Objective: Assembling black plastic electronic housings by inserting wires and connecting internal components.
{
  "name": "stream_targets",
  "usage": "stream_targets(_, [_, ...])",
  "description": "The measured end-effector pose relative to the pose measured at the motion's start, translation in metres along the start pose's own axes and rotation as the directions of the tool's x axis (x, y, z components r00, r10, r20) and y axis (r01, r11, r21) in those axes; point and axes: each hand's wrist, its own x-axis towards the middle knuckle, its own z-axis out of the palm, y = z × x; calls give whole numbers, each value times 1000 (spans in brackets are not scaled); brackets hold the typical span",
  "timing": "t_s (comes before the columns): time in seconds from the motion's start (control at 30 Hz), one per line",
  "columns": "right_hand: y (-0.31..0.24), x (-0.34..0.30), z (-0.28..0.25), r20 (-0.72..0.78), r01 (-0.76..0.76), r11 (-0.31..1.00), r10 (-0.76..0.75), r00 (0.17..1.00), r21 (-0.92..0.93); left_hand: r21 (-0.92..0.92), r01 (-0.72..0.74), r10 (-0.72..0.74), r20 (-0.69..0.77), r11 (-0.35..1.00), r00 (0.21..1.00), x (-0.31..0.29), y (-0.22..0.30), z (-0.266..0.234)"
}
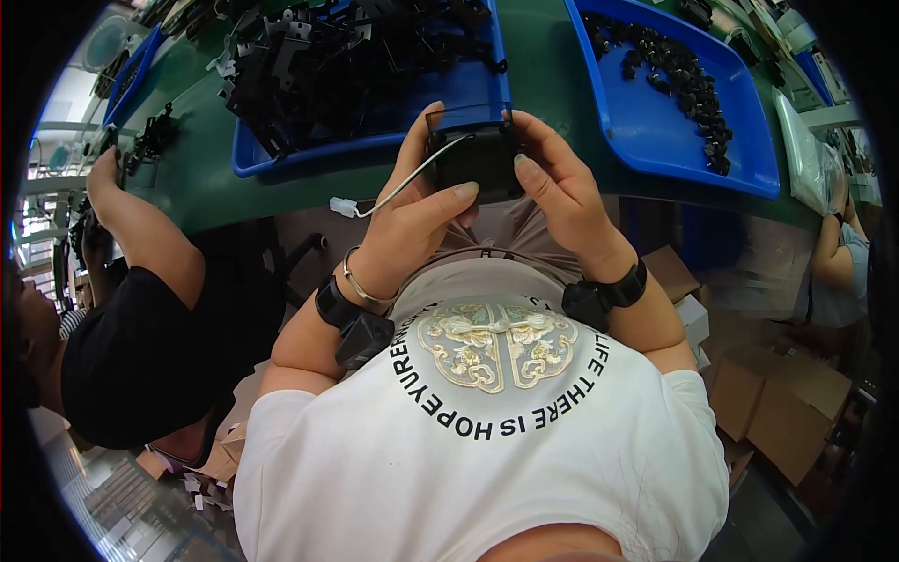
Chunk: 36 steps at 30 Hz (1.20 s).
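at a green worktable [543,66], a worker in a white printed t-shirt [468,468] grips a flat, black, roughly rectangular panel [482,169] in both hands, seen here in front of the table's near edge, by the near right corner of a deep blue plastic tray [247,157]. to its right, a strip of green tabletop gives some room before a second, shallow blue plastic tray [646,126]; whether the panel touches the tray behind it, i cannot tell. the bare left hand [412,206] is clamped on the left side, thumb across the face, fingertips at the far corner; the bare right hand [567,192] pinches the other side, thumb at the edge, forefinger at the far corner.

the panel's face is dark, with a see-through strip along the far edge. a thin white cable ending in a white plug [344,205] droops over the left hand.

jumbled black metal brackets [337,70] heap the left tray; small black parts [693,94] scatter across the right one. a co-worker in a black shirt [140,356] sits at left; brown cardboard boxes [787,403] stand at lower right.
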Motion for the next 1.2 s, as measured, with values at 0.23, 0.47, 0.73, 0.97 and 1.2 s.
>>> stream_targets(0.23, [8, -4, 2, -88, 128, 990, -123, 989, 54, -258, -14, -2, -64, 966, 998, 7, -10, 0])
stream_targets(0.47, [11, -4, 10, -89, 174, 980, -183, 979, -100, 17, -40, 42, -108, 999, 993, 6, -18, -4])
stream_targets(0.73, [16, -5, 13, -145, 217, 973, -205, 968, 76, 59, -110, 117, -127, 992, 985, 2, -20, 2])
stream_targets(0.97, [15, -2, 9, -146, 91, 978, -63, 987, 190, 35, -110, 112, -81, 993, 990, 2, -20, -3])
stream_targets(1.2, [13, 0, 5, -141, 13, 987, 10, 990, 161, -3, -61, 60, -67, 998, 996, 9, -17, -13])
